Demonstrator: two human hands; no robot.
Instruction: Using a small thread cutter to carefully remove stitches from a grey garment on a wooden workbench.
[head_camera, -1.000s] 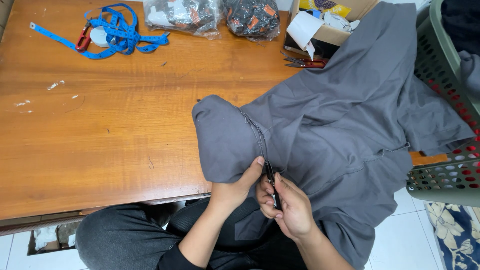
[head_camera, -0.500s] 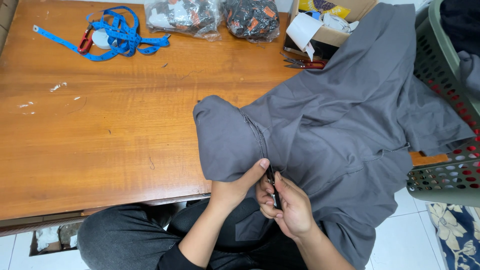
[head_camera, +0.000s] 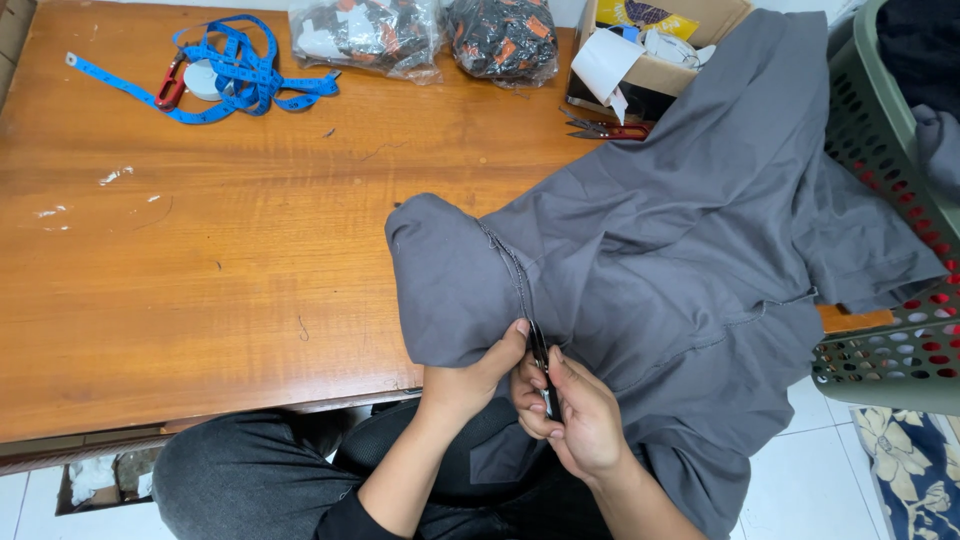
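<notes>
Bright, even light (sharp focus)

Grey garment (head_camera: 680, 250), blue measuring tape (head_camera: 235, 85), green basket (head_camera: 880, 300), brown table (head_camera: 200, 250)

- On the table (head_camera: 200, 280), garment (head_camera: 680, 260) draped over the right edge, beside the basket (head_camera: 880, 350).
- Far left: measuring tape (head_camera: 230, 85).
- Behind the garment: bags (head_camera: 430, 35), box (head_camera: 660, 60), scissors (head_camera: 610, 128).
- At the near edge: left hand (head_camera: 470, 375), right hand (head_camera: 575, 420), snips (head_camera: 543, 365) between.

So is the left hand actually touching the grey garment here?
Touching. The head view shows the left hand pinching the grey garment at the table edge, its thumb pressed on the cloth beside the seam, with no gap between them.
</notes>
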